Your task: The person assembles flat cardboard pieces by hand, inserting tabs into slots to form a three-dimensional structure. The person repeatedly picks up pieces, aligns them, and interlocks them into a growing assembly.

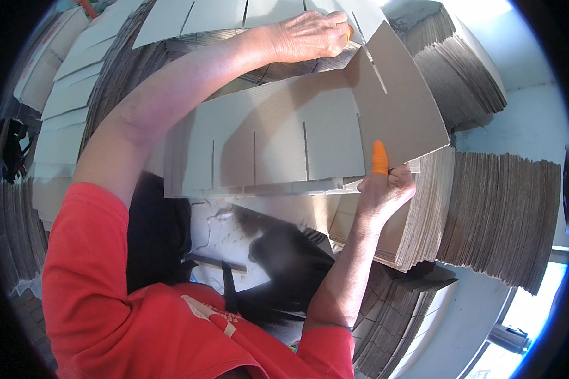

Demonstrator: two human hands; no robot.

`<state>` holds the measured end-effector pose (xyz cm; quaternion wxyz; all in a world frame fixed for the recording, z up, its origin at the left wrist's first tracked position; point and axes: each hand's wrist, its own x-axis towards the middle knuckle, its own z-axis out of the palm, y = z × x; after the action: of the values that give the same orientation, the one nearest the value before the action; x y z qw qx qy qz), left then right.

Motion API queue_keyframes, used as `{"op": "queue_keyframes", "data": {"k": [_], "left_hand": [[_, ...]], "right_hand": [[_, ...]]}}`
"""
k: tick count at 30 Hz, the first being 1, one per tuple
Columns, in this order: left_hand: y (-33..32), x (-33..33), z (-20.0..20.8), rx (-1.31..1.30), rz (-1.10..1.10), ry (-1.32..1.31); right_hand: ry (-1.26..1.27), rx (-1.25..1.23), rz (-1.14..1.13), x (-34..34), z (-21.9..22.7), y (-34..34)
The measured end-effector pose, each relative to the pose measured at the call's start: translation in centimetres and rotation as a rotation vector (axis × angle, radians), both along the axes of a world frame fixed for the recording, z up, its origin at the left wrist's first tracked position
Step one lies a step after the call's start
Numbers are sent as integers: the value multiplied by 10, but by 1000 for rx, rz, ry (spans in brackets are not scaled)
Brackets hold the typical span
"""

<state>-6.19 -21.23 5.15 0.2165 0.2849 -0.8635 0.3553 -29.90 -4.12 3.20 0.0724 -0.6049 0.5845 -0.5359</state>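
Note:
A large flat cardboard sheet (310, 136) with several cut slots is held up in front of me, tilted. My left hand (306, 35) reaches far up and grips its top edge. My right hand (385, 186), with an orange rubber cot on one finger, grips the sheet's lower right edge. Both arms come out of red short sleeves. More slotted sheets (234, 16) lie behind the held one, partly hidden by it.
Tall stacks of flat cardboard stand on the right (502, 215), at the upper right (461, 63) and along the left (63, 107). Another pile (417, 227) sits just under my right hand. A cracked pale floor (227, 227) shows below the sheet.

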Motion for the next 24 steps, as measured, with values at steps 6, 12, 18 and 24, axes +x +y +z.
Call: {"op": "queue_keyframes", "data": {"k": [6,12,18,24], "left_hand": [[5,4,2,28,-28,62],[31,-14,12,43,-197,24],[77,-34,24,-12,-270,52],[126,-57,40,3,-299,162]], "right_hand": [[144,201,-53,6,19,18],[168,120,-78,2,12,22],[133,-49,-93,7,19,34],[377,-152,-52,10,23,44]]}}
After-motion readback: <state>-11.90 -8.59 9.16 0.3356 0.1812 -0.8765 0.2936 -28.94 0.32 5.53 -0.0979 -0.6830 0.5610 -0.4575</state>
